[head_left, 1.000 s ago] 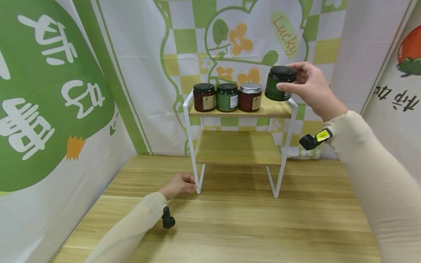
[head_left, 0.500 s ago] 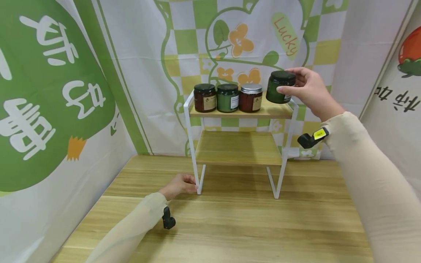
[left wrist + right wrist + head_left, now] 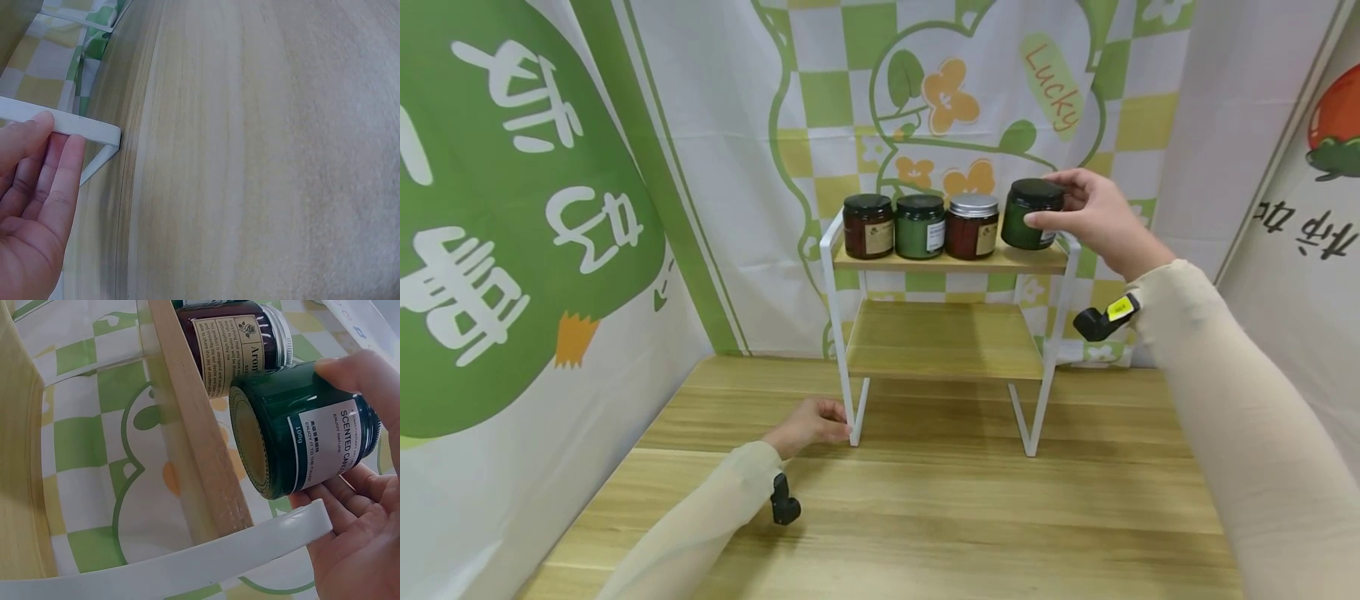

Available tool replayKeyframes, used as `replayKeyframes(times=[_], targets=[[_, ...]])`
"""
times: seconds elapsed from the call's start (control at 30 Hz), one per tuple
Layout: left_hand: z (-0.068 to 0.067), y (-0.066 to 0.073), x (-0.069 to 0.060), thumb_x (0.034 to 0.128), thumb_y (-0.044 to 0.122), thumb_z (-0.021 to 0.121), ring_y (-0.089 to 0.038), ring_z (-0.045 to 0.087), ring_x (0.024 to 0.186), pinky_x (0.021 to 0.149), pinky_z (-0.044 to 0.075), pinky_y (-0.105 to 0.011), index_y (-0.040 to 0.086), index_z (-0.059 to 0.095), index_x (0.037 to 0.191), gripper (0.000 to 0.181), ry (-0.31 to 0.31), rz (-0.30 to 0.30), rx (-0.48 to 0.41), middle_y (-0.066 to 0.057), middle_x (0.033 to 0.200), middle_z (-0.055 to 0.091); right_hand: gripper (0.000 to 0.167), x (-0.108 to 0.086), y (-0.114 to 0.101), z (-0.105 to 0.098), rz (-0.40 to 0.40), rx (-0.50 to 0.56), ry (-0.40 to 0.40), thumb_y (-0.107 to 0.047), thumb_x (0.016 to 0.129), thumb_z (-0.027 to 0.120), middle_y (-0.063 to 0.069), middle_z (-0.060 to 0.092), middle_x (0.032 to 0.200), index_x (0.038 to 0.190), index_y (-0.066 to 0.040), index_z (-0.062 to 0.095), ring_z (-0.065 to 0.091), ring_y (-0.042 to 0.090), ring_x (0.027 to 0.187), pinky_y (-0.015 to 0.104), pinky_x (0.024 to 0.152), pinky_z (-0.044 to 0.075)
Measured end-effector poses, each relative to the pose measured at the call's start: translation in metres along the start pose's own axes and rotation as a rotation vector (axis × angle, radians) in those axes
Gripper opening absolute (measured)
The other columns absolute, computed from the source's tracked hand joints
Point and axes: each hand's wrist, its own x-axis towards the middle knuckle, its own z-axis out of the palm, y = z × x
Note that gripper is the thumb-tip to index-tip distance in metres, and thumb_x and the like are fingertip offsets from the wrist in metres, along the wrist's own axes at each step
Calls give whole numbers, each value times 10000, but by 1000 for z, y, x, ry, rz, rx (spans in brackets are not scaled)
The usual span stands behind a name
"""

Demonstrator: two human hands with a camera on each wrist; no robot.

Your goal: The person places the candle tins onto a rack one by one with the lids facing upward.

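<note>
My right hand grips a dark green scented candle jar with a black lid, at the right end of the rack's top shelf. In the right wrist view the candle jar shows its base and a "SCENTED" label; whether it touches the board I cannot tell. To its left stand a red jar with a silver lid, a green jar and a red jar with a black lid. Low down, my left hand pinches the rack's white leg between thumb and fingers.
The two-tier rack has white metal side frames and a lower wooden shelf. It stands on a wooden table. Close behind hangs a green-and-white checked cloth, with printed cloths on both sides.
My right hand has lowered the green candle jar towards the top shelf and slightly left, nearer the silver-lidded jar. The left hand keeps its hold on the leg.
</note>
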Motion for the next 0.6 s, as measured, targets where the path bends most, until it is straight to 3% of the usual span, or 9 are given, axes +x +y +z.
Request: replayKeyframes(times=[0.6], targets=[[0, -1, 1, 879, 7, 675, -140, 649, 810, 834, 580, -364, -53, 596, 942, 117, -10, 9, 1, -70, 868, 621, 586, 5, 10, 2, 20, 10, -38, -147, 856, 745, -37, 569, 1160, 1354, -60, 450, 600, 0, 977, 115, 774, 519]])
